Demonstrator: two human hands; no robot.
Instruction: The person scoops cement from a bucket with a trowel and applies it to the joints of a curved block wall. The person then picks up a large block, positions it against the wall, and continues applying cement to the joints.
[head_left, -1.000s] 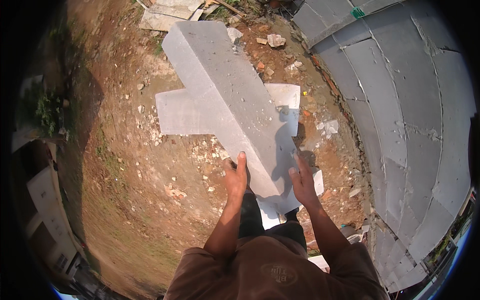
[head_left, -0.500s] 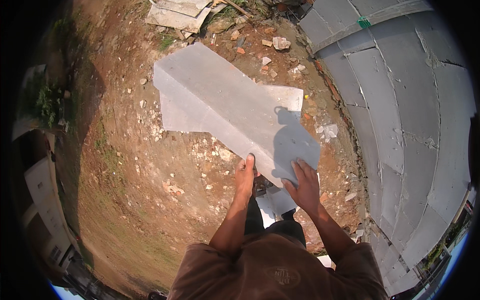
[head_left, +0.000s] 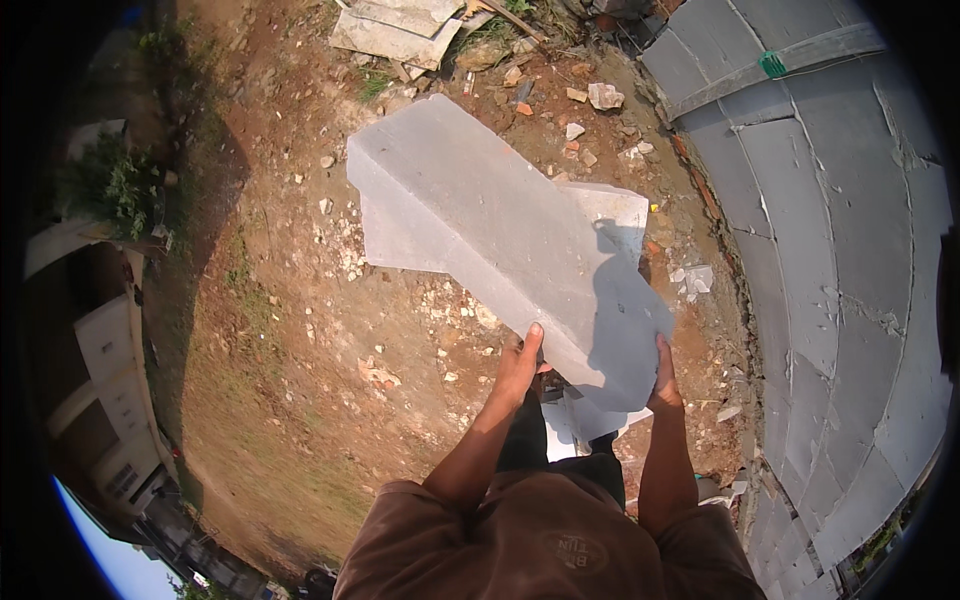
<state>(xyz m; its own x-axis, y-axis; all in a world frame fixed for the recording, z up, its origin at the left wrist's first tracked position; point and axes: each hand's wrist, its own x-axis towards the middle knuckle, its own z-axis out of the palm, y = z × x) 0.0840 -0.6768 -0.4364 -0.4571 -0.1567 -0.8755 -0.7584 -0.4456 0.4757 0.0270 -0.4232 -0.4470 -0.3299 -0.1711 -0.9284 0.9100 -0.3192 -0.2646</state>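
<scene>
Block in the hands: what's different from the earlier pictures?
The block has swung its far end leftward; most of the grit on top is gone. The right hand has moved from its top to its right edge. The left hand still holds its left edge; the slab beneath lies as before.

Brown short-sleeved shirt (head_left: 480, 545), faded round print (head_left: 576, 551); dark trousers (head_left: 524, 437).

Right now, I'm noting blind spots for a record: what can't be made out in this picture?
All in the head view:
- Left hand: some fingers, hidden by the grey block.
- Right hand: most fingers, also behind the block.
- Pale slab: its middle, covered by the block.
- Building at left: cut off by the dark fisheye rim.
</scene>
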